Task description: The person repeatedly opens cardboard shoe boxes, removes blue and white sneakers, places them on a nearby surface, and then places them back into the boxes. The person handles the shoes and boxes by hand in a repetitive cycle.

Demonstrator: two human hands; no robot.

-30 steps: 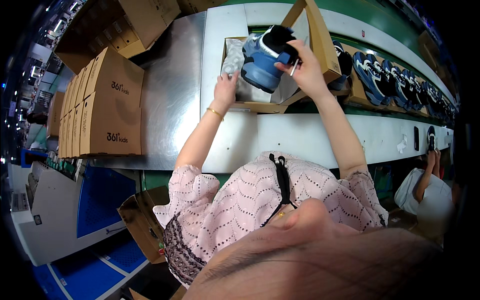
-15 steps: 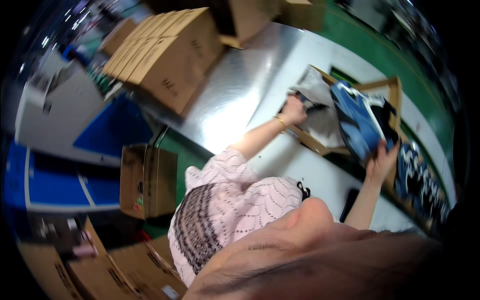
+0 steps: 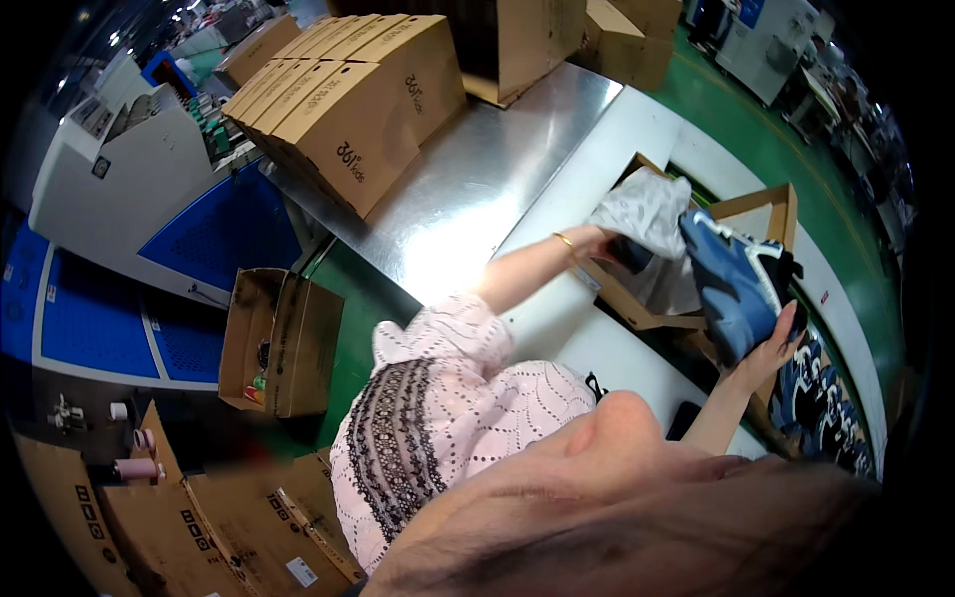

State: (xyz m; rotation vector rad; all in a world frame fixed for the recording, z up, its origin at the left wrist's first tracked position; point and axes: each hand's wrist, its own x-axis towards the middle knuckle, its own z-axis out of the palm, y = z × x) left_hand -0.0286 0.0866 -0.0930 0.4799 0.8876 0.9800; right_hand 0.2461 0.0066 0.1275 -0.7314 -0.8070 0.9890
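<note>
My right hand (image 3: 768,350) is clamped on one end of the blue shoe (image 3: 731,284), at the right end of the open box (image 3: 625,306). Apart from it, my left hand (image 3: 595,242) is at the box's left edge, beside pale paper (image 3: 649,207) and a dark item (image 3: 629,255); I cannot tell whether it grips.

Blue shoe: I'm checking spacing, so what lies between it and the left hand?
Head view: pale paper and a dark object lie between left hand and blue shoe.

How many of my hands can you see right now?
2: your left hand, partly hidden, at the pale paper in the open box; your right hand, holding a blue shoe.
</note>
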